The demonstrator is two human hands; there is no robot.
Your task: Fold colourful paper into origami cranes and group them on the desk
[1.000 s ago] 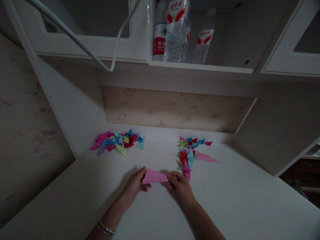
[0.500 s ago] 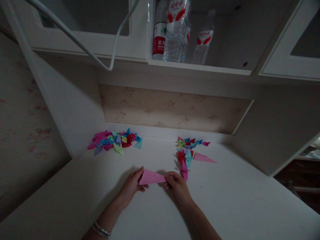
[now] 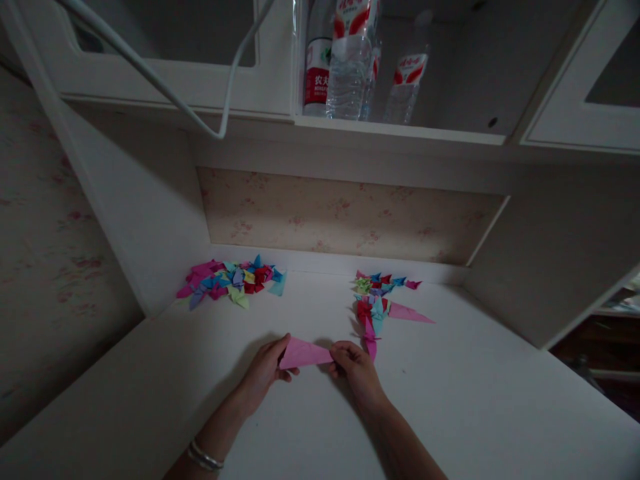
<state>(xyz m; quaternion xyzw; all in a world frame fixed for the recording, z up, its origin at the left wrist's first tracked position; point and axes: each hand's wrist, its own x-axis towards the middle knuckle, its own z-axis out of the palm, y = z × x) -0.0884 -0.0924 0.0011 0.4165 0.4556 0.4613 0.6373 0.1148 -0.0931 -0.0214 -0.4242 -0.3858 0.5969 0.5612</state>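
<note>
A pink folded paper cone (image 3: pixel 306 354) lies sideways between my two hands, just above the white desk. My left hand (image 3: pixel 269 367) grips its wide end, thumb on top and fingers beneath. At the narrow right tip, my right hand (image 3: pixel 353 368) pinches the paper between thumb and fingers. Close beyond the right hand is a magenta folded paper piece (image 3: pixel 369 338), with red and light-blue folded pieces (image 3: pixel 371 312) behind it. A second pink paper cone (image 3: pixel 410 313) lies there, its point to the right.
Colourful folded paper pieces (image 3: pixel 235 279) are heaped at the back left of the desk (image 3: pixel 480 400). A smaller group (image 3: pixel 383 283) lies at the back right. Plastic bottles (image 3: pixel 350 73) stand on the shelf above, and a white cable (image 3: pixel 220 133) hangs at the upper left.
Both hands keep the same hold on the pink paper cone, with hardly any movement. The view has shifted very slightly.
</note>
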